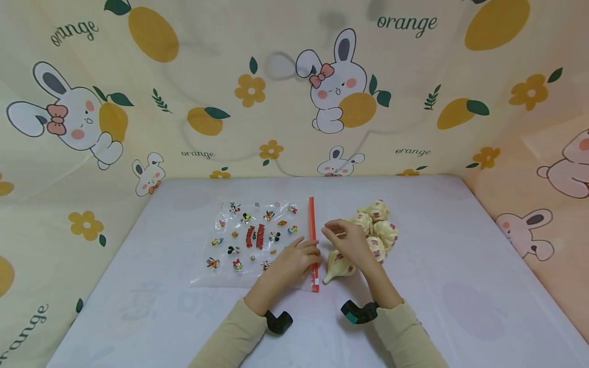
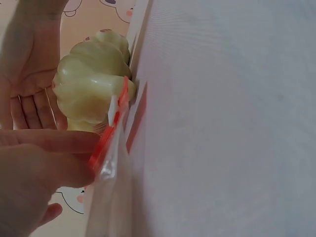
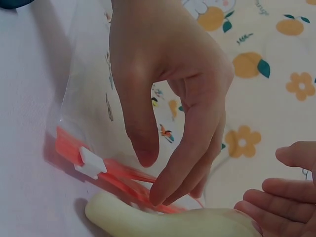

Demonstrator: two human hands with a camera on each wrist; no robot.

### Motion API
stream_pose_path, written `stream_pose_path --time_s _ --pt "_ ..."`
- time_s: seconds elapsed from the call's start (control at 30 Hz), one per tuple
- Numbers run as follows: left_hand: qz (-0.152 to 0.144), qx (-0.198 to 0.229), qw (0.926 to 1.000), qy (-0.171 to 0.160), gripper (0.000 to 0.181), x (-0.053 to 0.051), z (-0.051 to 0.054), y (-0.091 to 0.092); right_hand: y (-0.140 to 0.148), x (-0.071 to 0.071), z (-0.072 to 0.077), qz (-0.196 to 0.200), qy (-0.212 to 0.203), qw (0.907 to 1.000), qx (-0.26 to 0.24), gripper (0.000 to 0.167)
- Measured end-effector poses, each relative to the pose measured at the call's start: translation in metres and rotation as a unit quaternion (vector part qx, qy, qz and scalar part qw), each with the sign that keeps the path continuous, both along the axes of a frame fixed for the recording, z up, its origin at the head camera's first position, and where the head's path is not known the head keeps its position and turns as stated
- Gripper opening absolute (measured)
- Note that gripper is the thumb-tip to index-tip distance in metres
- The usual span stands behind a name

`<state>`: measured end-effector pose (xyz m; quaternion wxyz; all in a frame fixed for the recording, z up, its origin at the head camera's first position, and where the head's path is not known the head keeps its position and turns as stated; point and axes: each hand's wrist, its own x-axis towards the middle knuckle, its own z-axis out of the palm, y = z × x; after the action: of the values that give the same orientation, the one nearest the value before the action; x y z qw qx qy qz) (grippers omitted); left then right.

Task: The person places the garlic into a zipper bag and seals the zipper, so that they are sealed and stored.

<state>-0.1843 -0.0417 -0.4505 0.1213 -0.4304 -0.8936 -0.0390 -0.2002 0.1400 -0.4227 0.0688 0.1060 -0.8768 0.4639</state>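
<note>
A clear zip bag (image 1: 250, 240) printed with cartoon figures lies flat, its red zip strip (image 1: 314, 230) towards the right. My left hand (image 1: 290, 260) holds the strip's edge between thumb and finger; the left wrist view shows that edge (image 2: 101, 148) lifted off the table. Two red lips stand slightly apart in the right wrist view, with a white slider (image 3: 92, 163) at one end. My right hand (image 1: 352, 243) hovers beside the strip, fingers loosely extended, palm inward, holding nothing. Below it one garlic bulb (image 1: 339, 267) lies with its stem towards the near left.
Several more garlic bulbs (image 1: 384, 232) are heaped just right of my right hand. A white cloth covers the table (image 1: 138, 306). Patterned fabric walls (image 1: 285, 117) rise at the back and sides. Each wrist wears a black device (image 1: 279, 323).
</note>
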Motion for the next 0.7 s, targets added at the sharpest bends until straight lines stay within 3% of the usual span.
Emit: stream_pose_path --time_s 0.43,0.7 --pt "0.014 0.012 0.9995 0.025 0.012 -0.0019 -0.0021 -0.0003 -0.0061 -0.0006 0.0024 -0.015 -0.032 0.9993 -0.012 0.026" --pt "0.008 0.05 0.998 0.038 0.011 -0.0016 0.0056 -0.0063 -0.0097 -0.0035 0.002 -0.018 -0.033 0.9993 -0.007 0.024"
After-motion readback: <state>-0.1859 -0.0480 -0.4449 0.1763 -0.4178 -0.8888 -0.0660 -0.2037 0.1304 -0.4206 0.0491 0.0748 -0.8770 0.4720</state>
